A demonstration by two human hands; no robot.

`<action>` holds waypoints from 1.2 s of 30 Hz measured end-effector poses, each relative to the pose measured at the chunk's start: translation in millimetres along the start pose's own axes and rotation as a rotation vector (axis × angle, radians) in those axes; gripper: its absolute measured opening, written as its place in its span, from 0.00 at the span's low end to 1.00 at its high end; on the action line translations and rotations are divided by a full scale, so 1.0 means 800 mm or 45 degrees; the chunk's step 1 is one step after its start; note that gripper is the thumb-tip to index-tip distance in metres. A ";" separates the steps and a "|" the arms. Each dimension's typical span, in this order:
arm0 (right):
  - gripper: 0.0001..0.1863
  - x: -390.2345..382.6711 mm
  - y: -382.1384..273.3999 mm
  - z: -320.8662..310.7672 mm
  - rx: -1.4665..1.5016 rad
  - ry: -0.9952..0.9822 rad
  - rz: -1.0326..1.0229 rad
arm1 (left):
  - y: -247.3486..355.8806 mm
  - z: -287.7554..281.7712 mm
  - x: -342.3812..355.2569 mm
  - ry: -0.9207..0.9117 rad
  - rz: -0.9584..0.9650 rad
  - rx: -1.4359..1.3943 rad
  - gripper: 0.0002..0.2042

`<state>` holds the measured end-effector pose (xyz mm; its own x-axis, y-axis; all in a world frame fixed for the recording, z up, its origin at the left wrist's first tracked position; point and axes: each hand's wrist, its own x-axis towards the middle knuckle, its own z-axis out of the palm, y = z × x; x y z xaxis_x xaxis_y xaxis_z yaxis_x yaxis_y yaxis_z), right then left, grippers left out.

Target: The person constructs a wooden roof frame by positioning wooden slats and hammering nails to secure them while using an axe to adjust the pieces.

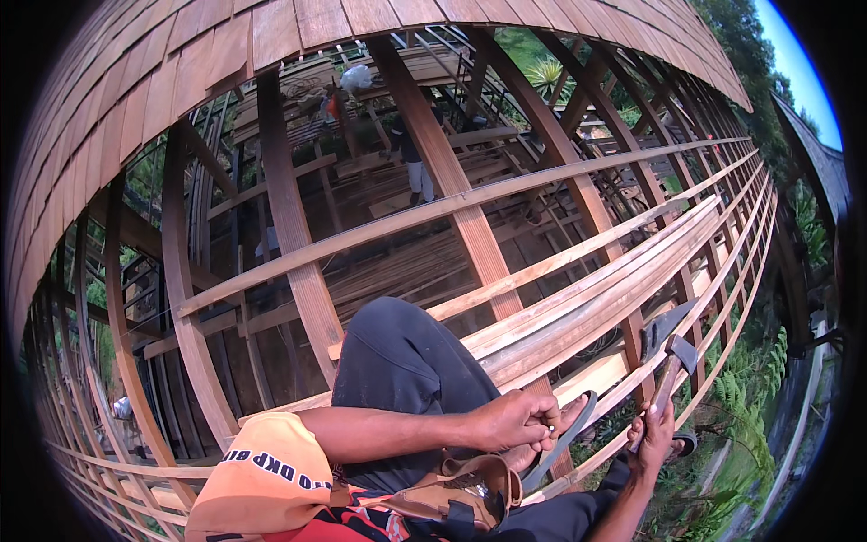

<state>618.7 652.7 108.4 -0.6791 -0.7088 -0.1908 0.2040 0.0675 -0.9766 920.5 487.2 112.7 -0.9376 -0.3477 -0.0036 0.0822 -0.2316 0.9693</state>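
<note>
My left hand (pixel 515 421) is closed in front of my bent knee, thumb and fingers pressed together. A small pale tip shows at its fingers, too little to name. Just below it hangs a brown leather pouch (pixel 442 495) at my waist, its mouth open. Farther right, my right hand (pixel 652 438) is wrapped round the wooden handle of a hatchet (pixel 682 354), whose dark metal head points up and away. Beyond that head, a dark flat blade-like piece (pixel 664 327) lies along the battens. My sandalled foot (pixel 560 443) rests near the left hand.
I sit on an open roof frame of rafters (pixel 474 244) and thin battens (pixel 452 204). Loose long boards (pixel 596 294) lie stacked across it. Wooden shingles (pixel 298 32) cover the upper part. Through the gaps, a person (pixel 417 163) stands far below among planks.
</note>
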 end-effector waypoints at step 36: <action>0.13 0.026 -0.025 0.020 0.068 0.275 -0.643 | 0.001 0.002 0.010 -0.027 0.153 0.741 0.06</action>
<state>612.0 625.6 126.0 -0.8300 -0.4830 0.2788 -0.1531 -0.2834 -0.9467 912.6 485.9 114.1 -0.9402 -0.3210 0.1140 -0.0047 0.3468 0.9379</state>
